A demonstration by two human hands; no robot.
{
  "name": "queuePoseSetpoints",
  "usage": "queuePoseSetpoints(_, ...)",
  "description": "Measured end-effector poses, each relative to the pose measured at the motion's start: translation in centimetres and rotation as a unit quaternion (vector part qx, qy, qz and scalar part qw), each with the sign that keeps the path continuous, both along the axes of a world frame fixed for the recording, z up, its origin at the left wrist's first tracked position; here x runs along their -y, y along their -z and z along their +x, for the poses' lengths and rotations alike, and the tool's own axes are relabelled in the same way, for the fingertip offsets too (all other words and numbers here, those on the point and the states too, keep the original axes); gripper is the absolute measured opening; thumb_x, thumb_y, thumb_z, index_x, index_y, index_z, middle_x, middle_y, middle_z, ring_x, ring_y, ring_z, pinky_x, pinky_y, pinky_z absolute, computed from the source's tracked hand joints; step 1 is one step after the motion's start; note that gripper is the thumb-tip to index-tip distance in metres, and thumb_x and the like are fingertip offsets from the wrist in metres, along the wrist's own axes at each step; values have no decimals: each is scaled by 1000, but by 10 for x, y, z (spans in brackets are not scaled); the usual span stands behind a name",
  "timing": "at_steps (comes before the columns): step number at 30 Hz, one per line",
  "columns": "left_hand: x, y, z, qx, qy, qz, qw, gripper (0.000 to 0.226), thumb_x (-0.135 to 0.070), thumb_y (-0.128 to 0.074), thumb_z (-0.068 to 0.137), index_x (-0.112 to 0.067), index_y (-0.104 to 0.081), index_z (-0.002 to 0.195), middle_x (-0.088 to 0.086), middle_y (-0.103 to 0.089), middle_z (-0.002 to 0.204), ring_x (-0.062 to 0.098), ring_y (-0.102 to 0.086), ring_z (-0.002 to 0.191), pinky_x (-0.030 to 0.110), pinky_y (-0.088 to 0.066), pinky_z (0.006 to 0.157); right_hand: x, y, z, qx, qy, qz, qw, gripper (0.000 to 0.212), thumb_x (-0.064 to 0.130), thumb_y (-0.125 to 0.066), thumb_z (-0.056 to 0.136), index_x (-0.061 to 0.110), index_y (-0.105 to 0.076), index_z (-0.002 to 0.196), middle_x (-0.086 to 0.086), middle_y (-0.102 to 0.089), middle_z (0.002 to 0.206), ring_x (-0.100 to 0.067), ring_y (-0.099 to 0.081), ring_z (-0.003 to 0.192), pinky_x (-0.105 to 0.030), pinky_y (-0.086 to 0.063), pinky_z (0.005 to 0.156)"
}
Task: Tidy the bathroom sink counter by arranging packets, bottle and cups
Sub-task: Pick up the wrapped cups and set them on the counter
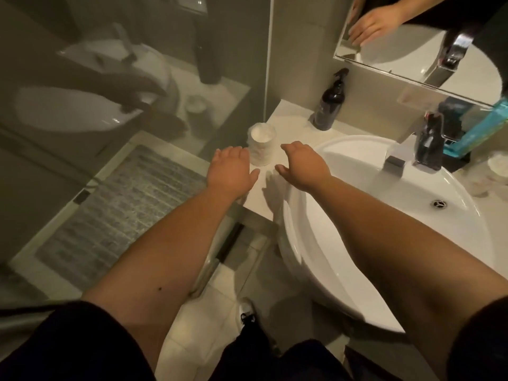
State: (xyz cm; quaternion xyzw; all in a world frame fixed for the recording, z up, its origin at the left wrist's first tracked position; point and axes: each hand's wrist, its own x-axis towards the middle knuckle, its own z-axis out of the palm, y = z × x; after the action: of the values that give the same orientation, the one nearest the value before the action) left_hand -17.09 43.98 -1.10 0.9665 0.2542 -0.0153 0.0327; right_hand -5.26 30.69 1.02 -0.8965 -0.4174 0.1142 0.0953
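- everything's relative to the sink (343,243) here; the cup (261,145) stands upright on the counter (288,119) just left of it, wrapped in what looks like plastic, right at the counter's left edge
- left hand (232,174) hovers just left of the cup, palm down, fingers loose, gripping nothing; can't tell if the fingertips brush the wrapper
- right hand (301,167) hovers between cup and sink rim, also spread and empty; the two hands bracket the cup, so I'd guess it's either about to be grabbed or was just set there
- bottle (330,105) with a pump stands behind the cup, back-left of the sink, near the wall; looks like a tidy spot, out of the way of the tap (420,149)
- a second wrapped cup (494,171) sits right of the sink, mostly cut off by the frame; probably needs pairing with the first
- no packets I can clearly make out; something teal (483,127) behind the tap, too blurry to call
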Motion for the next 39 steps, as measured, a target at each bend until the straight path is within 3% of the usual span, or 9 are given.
queuePoseSetpoints(3,-20,6,10,-14,-3,-14,1000,60,-49,-42,95,-12,-37,142,10,-48,141,29,-41,132,48,-23,115,-24,3,6,-13,5,3,1000,50,38,-58,93,15,-47,136,-11,-55,135,-31,-55,118,-41,-45,100)
queuePoseSetpoints(11,-53,22,47,2,-19,-48,999,50,-40,-49,95,-11,-44,135,14,-56,130,33,-51,121,43,-35,103,-65,24,37,-68,14,13,998,55,35,-60,90,14,-43,138,-13,-57,133,-33,-56,117,-39,-43,99)
queuePoseSetpoints(17,-62,34,80,47,-44,-189,980,40,-29,-58,90,-14,-49,126,14,-62,117,36,-58,107,43,-48,86,-75,36,63,-130,30,36,990,68,28,-64,89,11,-30,144,-15,-58,133,-36,-57,116,-39,-44,95)
queuePoseSetpoints(22,-62,41,85,92,-93,-230,964,36,-26,-59,93,-11,-51,125,11,-63,118,30,-59,108,41,-47,89,-77,45,78,-154,47,82,983,62,32,-70,84,11,-39,134,-11,-61,128,-31,-60,111,-31,-43,85)
queuePoseSetpoints(32,-61,53,82,76,-104,-253,959,39,-28,-61,92,-12,-54,126,11,-54,126,28,-56,109,37,-44,92,-80,50,86,-215,23,78,973,58,23,-78,78,10,-54,129,-9,-64,123,-27,-62,108,-36,-49,96)
queuePoseSetpoints(39,-57,38,68,127,-106,-290,943,28,-26,-63,90,-13,-58,114,5,-68,111,24,-63,101,36,-50,86,-73,30,74,-205,24,113,972,57,22,-78,78,11,-56,129,-7,-64,123,-23,-62,106,-34,-50,95)
